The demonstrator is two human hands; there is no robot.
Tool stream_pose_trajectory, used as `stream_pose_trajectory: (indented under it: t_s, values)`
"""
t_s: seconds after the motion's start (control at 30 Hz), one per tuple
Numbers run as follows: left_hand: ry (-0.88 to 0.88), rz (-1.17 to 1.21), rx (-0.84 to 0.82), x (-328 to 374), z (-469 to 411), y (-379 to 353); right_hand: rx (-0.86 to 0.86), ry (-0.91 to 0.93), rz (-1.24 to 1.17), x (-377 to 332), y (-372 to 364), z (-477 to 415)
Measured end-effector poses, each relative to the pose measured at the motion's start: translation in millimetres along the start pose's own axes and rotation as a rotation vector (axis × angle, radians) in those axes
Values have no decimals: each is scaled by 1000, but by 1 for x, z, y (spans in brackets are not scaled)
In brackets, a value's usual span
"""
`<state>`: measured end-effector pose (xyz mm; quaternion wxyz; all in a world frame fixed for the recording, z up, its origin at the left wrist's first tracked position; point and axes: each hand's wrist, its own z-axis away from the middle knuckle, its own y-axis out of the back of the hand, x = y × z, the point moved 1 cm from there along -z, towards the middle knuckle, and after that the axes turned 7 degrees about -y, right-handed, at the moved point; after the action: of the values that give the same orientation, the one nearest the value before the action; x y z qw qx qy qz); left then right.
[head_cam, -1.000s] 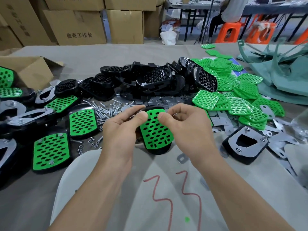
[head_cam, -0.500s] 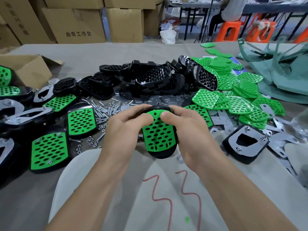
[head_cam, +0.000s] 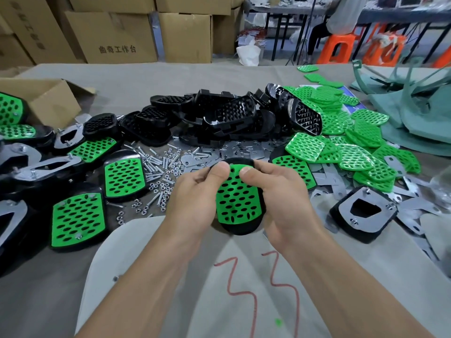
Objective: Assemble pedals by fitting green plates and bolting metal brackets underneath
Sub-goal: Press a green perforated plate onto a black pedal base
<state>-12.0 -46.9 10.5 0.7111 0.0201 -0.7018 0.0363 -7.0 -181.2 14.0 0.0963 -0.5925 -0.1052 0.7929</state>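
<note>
A black pedal [head_cam: 240,226] with a perforated green plate [head_cam: 236,198] seated in its top sits between both hands above the table. My left hand [head_cam: 195,201] grips its left edge, thumb pressing the plate's top left corner. My right hand [head_cam: 280,198] grips the right edge, thumb on the top right corner. Loose green plates [head_cam: 341,142] are heaped at the right. Empty black pedal bodies [head_cam: 219,118] are piled behind. Flat metal brackets [head_cam: 244,150] and bolts and nuts [head_cam: 158,167] lie just beyond the hands.
Pedals with green plates [head_cam: 78,218] lie at the left, some flipped with brackets up. One upturned pedal with a bolted bracket [head_cam: 363,213] lies at the right. An open cardboard box [head_cam: 44,98] stands at the far left; green fabric [head_cam: 415,118] at the far right.
Both hands closed round the pedal's sides and drew it nearer. The thumbs moved onto the green plate's top corners and pressed it down into the black body.
</note>
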Motion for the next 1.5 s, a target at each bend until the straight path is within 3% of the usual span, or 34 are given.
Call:
stream_pose_trajectory:
  t_s: [0.27,0.43,0.57,0.67,0.83,0.9,1.0,1.2,1.3,1.5]
  values:
    - [-63,-44,87,-2,0,-4,23,35,87,2,0,-2]
    - [-225,-126,39,3,1,-1,-94,71,96,-4,1,-4]
    - [-130,30,-141,4,0,8,-127,35,-37,-8,5,-2]
    - [-95,123,-248,4,-3,15,-98,55,-2,-9,8,-4]
    - [-40,195,-220,4,-6,17,-101,141,218,-13,12,-5]
    - [-6,216,-177,3,-6,15,28,219,397,-14,14,-5]
    - [31,288,-71,3,-7,12,369,358,676,-17,16,1]
    - [15,396,18,2,-3,9,487,479,846,-19,4,13]
    - [-17,412,32,0,-3,7,342,424,694,-19,4,11]
    - [36,496,34,-1,-9,7,202,332,-72,-32,25,-2]
